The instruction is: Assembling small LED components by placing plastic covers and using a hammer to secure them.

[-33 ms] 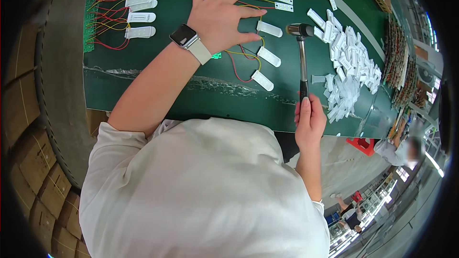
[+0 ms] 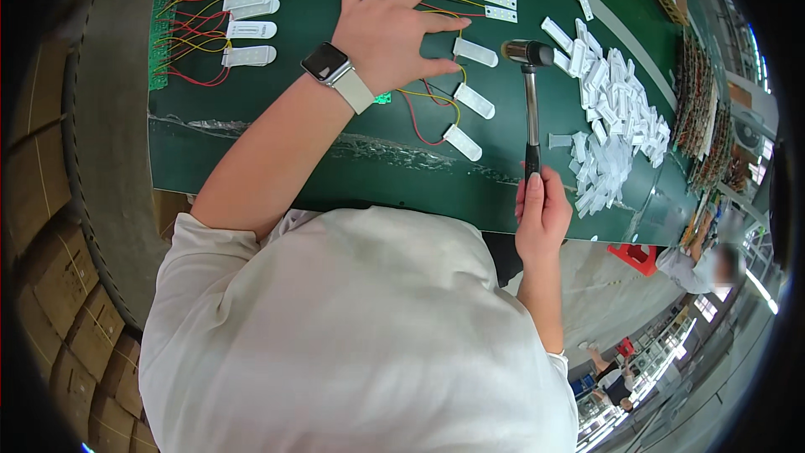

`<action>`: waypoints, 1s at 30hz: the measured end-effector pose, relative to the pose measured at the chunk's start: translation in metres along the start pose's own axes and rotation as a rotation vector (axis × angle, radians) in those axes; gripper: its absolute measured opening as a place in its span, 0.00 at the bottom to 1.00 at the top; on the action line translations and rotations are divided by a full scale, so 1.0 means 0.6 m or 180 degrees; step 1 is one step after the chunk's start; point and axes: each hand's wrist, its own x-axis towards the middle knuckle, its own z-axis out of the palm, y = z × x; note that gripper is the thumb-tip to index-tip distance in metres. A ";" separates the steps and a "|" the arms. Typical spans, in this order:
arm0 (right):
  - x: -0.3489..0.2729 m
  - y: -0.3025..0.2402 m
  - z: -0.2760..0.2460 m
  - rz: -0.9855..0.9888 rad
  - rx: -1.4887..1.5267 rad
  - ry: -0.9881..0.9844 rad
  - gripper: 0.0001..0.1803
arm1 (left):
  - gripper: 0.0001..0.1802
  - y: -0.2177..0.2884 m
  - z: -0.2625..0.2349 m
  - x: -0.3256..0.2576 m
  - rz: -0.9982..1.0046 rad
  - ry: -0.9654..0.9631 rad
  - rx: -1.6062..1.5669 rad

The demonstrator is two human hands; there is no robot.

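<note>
Nearest to us, low in the frame, our white shirt fills the view, and both forearms reach up from it over the green surface (image 2: 251, 159).

At centre right, our right hand (image 2: 542, 214) is clenched around the bottom of a hammer (image 2: 531, 109). The grip sits at the very end of the dark handle, which probably gives the most swing. The shaft points straight up the frame, and the metal head lies near a white plastic housing (image 2: 475, 52), just right of it.

Further up, at upper centre, our left hand (image 2: 392, 27) lies flat with fingers spread wide, holding nothing. It presses down on a bundle of red and yellow wires (image 2: 419, 105) that lead to the white housings, apparently to keep the assembly from shifting. A smartwatch (image 2: 329, 64) with a pale strap sits on that wrist.

To the right of the hammer lies a loose heap of white plastic parts (image 2: 616, 126), within easy reach.

In the upper left, a finished-looking wired set (image 2: 239, 17) lies in a tidy row, well apart from the hands.
</note>
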 end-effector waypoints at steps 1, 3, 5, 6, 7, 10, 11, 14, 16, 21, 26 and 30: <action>-0.002 -0.002 0.005 -0.0008 0.0007 -0.0013 0.14 | 0.29 0.001 -0.004 0.000 -0.0012 -0.0001 0.0012; -0.004 -0.006 0.013 -0.0477 -0.0014 0.0025 0.16 | 0.30 0.003 -0.014 0.000 -0.0025 -0.0137 0.0008; 0.000 -0.009 0.015 -0.0643 -0.0079 0.0001 0.16 | 0.30 0.001 -0.016 -0.001 -0.0043 -0.0162 0.0023; 0.002 -0.010 0.015 -0.0799 -0.0147 -0.0007 0.17 | 0.30 0.001 -0.016 -0.002 -0.0043 -0.0191 0.0028; 0.003 -0.011 0.015 -0.0805 -0.0147 -0.0021 0.17 | 0.30 -0.001 -0.013 -0.003 -0.0059 -0.0190 0.0032; 0.006 -0.012 0.015 -0.0963 -0.0211 0.0009 0.18 | 0.30 -0.002 -0.006 -0.002 0.0020 0.0002 0.0019; 0.009 -0.009 0.018 -0.1022 -0.0315 0.0080 0.17 | 0.30 0.002 -0.016 0.001 -0.0025 -0.0145 -0.0005; 0.024 0.004 0.028 -0.0828 -0.0646 0.0017 0.17 | 0.30 -0.002 -0.005 0.002 -0.0040 -0.0189 0.0034; 0.030 -0.012 0.029 -0.0668 -0.1028 -0.0059 0.16 | 0.30 0.000 -0.006 -0.003 -0.0033 -0.0093 0.0084; 0.030 -0.008 0.020 -0.0828 -0.1209 -0.0152 0.17 | 0.31 0.010 -0.028 0.004 -0.0187 -0.0433 0.0234; 0.010 0.000 0.004 -0.0781 -0.0426 0.0515 0.15 | 0.32 0.007 -0.016 0.003 -0.0103 -0.0268 0.0320; 0.017 0.014 0.021 -0.0758 -0.0942 0.0337 0.13 | 0.32 0.004 -0.003 0.000 -0.0122 -0.0288 0.0381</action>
